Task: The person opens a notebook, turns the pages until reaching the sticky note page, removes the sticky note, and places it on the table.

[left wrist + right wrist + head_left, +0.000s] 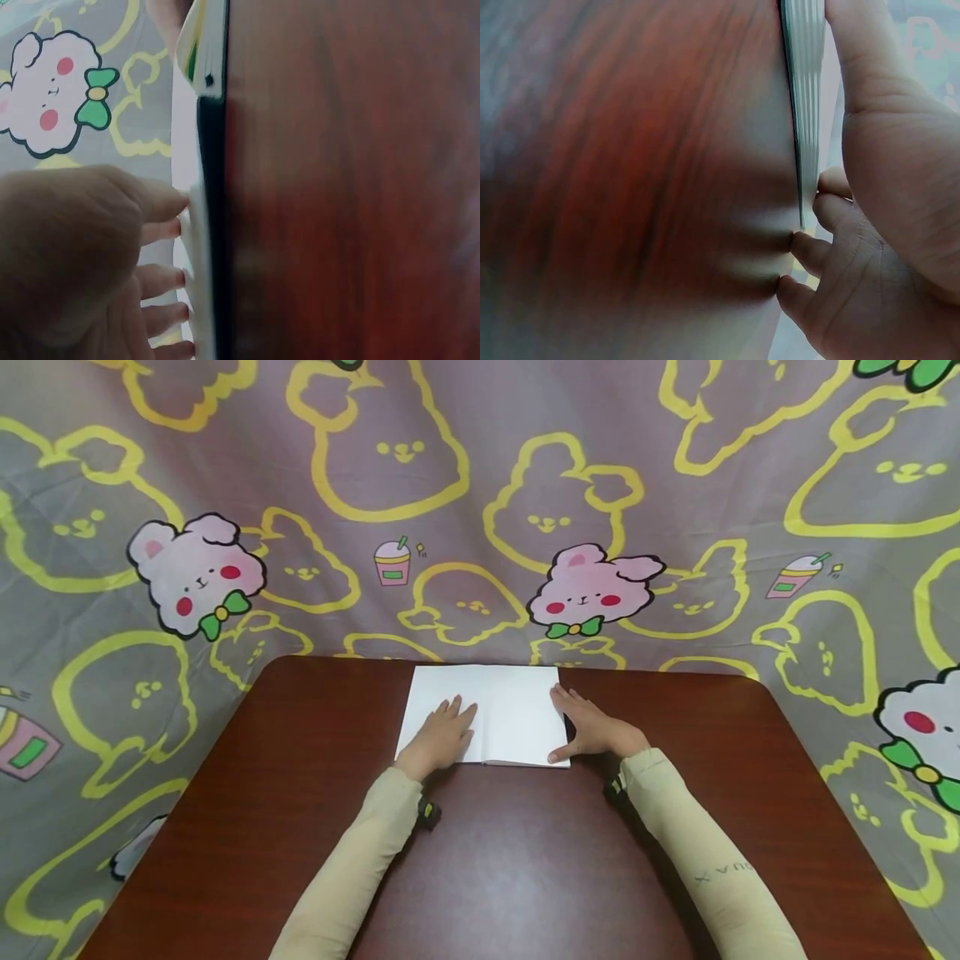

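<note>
An open book [521,714] with blank white pages lies flat near the far edge of the table. My left hand [438,739] rests on the left page, its fingers spread toward the centre fold. At the right edge is my right hand [596,727], with the thumb at the page's near corner and the fingers along the side. In the left wrist view, fingertips press the page above a dark cover [213,165]. The right wrist view shows the page stack [808,97] edge-on, with some fingertips touching the tabletop beside it.
The brown wooden table [480,860] has rounded far corners. Behind it and along both sides hangs a curtain [480,485] printed with cartoon animals. Dark wrist devices [429,812] sit under the sleeves.
</note>
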The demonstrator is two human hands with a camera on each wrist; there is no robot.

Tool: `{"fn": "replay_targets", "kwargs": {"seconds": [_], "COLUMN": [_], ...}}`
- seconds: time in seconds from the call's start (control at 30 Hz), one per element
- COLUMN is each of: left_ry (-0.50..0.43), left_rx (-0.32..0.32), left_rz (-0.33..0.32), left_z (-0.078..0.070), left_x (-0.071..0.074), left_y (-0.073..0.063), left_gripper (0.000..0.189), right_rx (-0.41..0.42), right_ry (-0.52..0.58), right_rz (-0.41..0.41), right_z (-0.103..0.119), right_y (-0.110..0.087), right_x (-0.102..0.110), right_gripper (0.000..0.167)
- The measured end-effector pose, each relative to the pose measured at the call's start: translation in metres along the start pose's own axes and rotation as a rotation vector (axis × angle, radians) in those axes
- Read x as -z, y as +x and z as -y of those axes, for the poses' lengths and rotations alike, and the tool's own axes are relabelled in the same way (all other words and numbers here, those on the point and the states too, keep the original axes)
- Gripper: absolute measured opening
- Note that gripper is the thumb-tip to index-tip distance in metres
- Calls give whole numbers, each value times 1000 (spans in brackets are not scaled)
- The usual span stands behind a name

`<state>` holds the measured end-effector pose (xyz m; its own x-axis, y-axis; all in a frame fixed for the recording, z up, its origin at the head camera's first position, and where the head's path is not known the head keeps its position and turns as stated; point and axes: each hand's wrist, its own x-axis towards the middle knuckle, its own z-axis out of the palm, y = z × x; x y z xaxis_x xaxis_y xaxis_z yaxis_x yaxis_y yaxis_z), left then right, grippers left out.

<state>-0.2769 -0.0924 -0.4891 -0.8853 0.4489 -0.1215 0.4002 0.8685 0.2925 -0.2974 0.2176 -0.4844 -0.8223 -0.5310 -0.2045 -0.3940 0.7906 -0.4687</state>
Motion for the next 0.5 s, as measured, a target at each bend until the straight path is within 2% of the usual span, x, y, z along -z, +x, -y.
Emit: {"fn": "replay_targets", "kwargs": {"seconds": [0.17, 0.5], "left_ry": [5, 26], "left_rx": [-52, -63], "left_rz": [9, 18], "left_z": [-3, -10], "left_x": [-4, -3], "left_y": [2, 4], "left_gripper": [58, 57], "right_rx": [4, -2], "right_ry": [9, 4], "right_rz": [-3, -2], "right_z": [1, -2], "right_y": [1, 2], "right_x": [-1, -2], "right_gripper": [130, 130]}}
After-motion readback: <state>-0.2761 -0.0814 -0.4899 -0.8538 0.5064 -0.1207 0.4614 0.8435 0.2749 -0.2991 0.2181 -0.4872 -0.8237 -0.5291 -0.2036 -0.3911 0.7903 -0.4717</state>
